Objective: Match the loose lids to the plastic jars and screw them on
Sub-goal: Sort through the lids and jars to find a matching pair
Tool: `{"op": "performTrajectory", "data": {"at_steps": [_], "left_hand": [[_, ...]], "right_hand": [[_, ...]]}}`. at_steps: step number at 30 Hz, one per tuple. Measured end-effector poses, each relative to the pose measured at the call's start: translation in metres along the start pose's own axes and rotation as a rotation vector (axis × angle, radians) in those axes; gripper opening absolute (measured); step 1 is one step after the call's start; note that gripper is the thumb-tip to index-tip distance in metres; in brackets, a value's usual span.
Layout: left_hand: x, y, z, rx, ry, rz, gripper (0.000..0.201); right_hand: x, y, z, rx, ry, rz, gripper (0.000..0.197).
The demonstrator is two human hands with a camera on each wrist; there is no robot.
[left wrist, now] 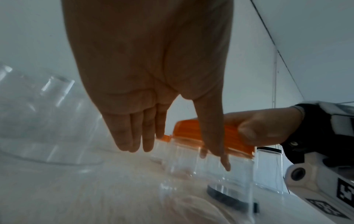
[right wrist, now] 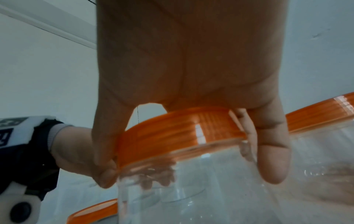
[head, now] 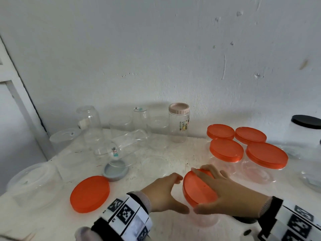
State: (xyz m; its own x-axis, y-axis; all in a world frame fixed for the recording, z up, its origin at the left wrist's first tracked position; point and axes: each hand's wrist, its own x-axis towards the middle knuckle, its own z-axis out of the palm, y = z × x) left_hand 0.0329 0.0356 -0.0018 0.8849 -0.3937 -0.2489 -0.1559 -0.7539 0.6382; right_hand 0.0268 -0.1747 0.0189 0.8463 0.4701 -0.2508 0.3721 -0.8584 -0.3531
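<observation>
Item in hand: orange lid (head: 198,186), seated on the mouth of a clear jar (right wrist: 191,189) at the near edge of the worktop (head: 173,150). Our right hand (head: 224,190) lies over the lid, thumb and fingers (right wrist: 272,159) curled down round its ribbed rim; we judge this the grip for turning it onto the thread. Our left hand (head: 163,192) stands just beside the jar, fingers (left wrist: 134,133) straight and together, thumb spread toward the jar wall, holding nothing; whether it touches the plastic we cannot tell. It is placed, we judge, to steady the jar against the twist.

Finished stock, right: four jars with orange lids (head: 243,145), grouped close.

Loose stock, left: one spare orange lid (head: 89,193) flat on the worktop, a grey lid (head: 114,173) under a tipped clear jar (head: 121,146), further clear jars and tubs behind. One tall jar with a pink lid (head: 178,124) stands by the wall.
</observation>
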Motion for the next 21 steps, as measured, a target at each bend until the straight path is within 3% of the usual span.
{"op": "performTrajectory", "data": {"at_steps": [5,12,21], "left_hand": [[-0.009,-0.017,-0.042,0.176,0.066,-0.011,0.077],[-0.025,-0.048,-0.046,0.398,-0.249,-0.154,0.097],[-0.029,-0.062,-0.04,0.468,-0.299,-0.129,0.083]], "right_hand": [[0.003,0.0,-0.004,0.018,-0.037,0.0,0.108],[0.017,0.001,-0.02,0.037,-0.052,0.041,0.11],[0.094,-0.015,-0.047,-0.051,0.221,0.231,0.099]]}}
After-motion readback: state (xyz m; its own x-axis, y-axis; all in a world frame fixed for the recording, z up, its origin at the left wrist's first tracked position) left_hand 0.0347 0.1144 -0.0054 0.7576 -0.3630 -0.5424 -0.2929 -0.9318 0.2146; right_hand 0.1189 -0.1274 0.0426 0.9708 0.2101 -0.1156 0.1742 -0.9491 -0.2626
